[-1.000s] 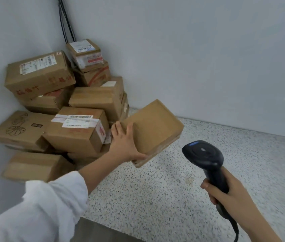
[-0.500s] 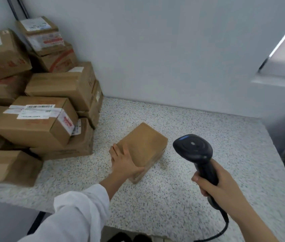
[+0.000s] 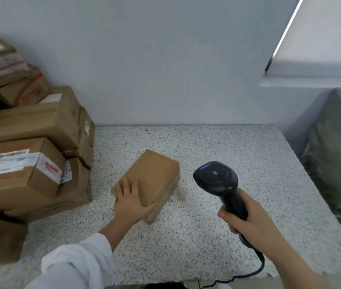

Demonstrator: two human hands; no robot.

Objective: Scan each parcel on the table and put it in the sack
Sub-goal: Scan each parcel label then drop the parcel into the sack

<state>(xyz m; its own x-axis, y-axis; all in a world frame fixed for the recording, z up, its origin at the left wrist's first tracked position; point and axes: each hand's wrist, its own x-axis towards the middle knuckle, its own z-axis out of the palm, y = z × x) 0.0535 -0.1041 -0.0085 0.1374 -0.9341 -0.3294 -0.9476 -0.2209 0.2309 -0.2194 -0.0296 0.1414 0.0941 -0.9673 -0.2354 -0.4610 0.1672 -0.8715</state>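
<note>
A plain brown parcel [image 3: 155,178] lies flat on the speckled table [image 3: 217,147], its top face bare of any label. My left hand [image 3: 131,202] grips its near corner, thumb along the right side and fingers over the top. My right hand [image 3: 246,221] holds the handle of a black barcode scanner [image 3: 216,180], head raised just right of the parcel. A grey-green sack [image 3: 336,147] stands off the table's right edge.
A pile of several brown cardboard parcels [image 3: 29,155] with labels fills the table's left side and back corner. The scanner cable [image 3: 246,274] hangs over the front edge. A white wall runs behind, with a window ledge [image 3: 311,80] at upper right.
My left hand carried the parcel from the pile down to the middle of the table, where it now lies flat. The view swung right, bringing the sack into sight. The scanner stayed beside the parcel.
</note>
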